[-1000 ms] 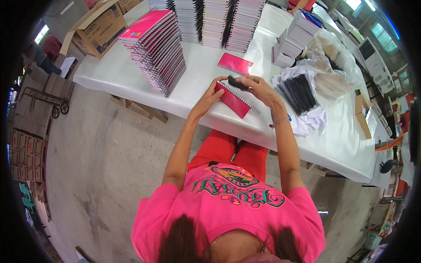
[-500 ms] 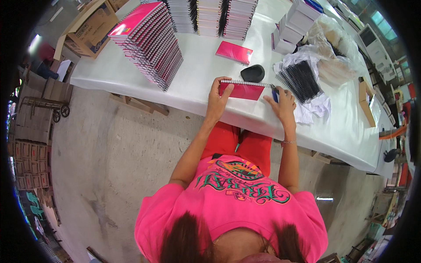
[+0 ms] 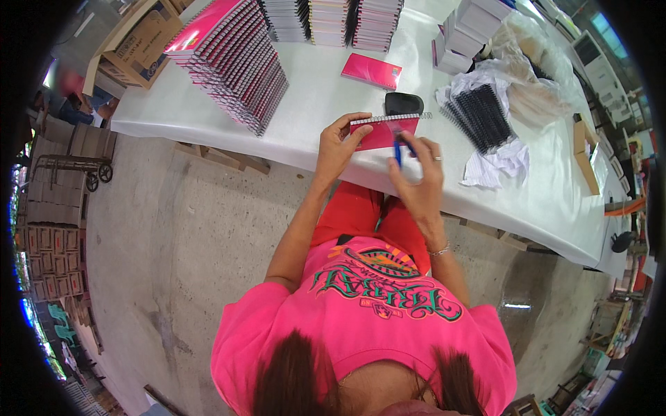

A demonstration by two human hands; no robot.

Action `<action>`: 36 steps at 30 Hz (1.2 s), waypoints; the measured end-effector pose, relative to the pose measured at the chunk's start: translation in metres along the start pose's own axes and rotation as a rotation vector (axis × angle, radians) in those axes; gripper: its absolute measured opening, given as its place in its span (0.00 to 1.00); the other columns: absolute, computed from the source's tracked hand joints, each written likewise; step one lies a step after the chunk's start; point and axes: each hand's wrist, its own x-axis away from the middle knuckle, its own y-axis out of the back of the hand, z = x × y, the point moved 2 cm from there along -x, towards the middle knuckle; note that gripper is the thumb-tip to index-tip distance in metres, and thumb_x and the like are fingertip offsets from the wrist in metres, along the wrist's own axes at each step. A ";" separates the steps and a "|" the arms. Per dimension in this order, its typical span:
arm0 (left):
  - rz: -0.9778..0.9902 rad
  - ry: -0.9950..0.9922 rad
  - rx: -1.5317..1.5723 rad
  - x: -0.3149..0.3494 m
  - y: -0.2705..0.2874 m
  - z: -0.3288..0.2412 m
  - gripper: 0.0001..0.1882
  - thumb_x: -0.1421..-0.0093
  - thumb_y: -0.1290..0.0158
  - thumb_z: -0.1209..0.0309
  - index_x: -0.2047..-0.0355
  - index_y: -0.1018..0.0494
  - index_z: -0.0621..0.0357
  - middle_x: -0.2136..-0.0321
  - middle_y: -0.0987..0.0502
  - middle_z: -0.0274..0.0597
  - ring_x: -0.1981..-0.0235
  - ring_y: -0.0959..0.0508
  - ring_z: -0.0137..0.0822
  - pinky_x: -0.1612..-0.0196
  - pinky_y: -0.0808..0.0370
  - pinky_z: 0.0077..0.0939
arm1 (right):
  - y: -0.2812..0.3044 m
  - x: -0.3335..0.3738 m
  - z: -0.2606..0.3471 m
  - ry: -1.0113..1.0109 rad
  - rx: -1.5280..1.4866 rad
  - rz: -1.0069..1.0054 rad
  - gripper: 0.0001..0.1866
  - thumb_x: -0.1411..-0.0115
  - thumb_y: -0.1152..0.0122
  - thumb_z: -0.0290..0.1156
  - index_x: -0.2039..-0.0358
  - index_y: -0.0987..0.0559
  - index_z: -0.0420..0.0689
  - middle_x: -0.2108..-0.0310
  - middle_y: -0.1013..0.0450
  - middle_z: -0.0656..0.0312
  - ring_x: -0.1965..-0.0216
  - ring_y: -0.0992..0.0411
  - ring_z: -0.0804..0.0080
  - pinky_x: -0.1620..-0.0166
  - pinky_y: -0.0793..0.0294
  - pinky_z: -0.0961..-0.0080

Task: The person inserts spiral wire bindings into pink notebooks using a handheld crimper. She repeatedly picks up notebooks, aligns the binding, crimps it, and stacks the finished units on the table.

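A pink notebook [image 3: 373, 136] stands tilted at the table's near edge, its wire coil along the top. My left hand [image 3: 336, 148] grips its left end, thumb on the cover and fingers behind. Past the right end of the cover, a short length of coil [image 3: 425, 116] sticks out. My right hand [image 3: 422, 175] has its fingers round blue-handled pliers [image 3: 398, 148], which are in front of the cover; their jaws are blurred. Just behind the notebook lies a rounded black object [image 3: 404, 104]. Farther back, another pink notebook [image 3: 371, 71] lies flat.
A tall leaning stack of pink spiral notebooks [image 3: 239, 69] stands at the left, with more stacks [image 3: 329, 24] behind. To the right, black plastic coils [image 3: 479, 118] lie on crumpled white paper [image 3: 494, 165], near a clear plastic bag [image 3: 531, 90]. An open cardboard box [image 3: 142, 45] sits at far left.
My right hand has moved left with the pliers, from the coil's right end to in front of the cover. My left hand and the notebook have shifted slightly up.
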 end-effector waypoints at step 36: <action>-0.217 -0.188 -0.471 0.026 0.003 -0.065 0.14 0.38 0.39 0.70 0.52 0.20 0.61 0.80 0.28 0.29 0.78 0.33 0.18 0.74 0.30 0.17 | 0.018 -0.015 -0.033 -0.455 -0.618 0.474 0.19 0.34 0.41 0.34 0.45 0.25 0.41 0.56 0.28 0.56 0.59 0.25 0.67 0.53 0.27 0.74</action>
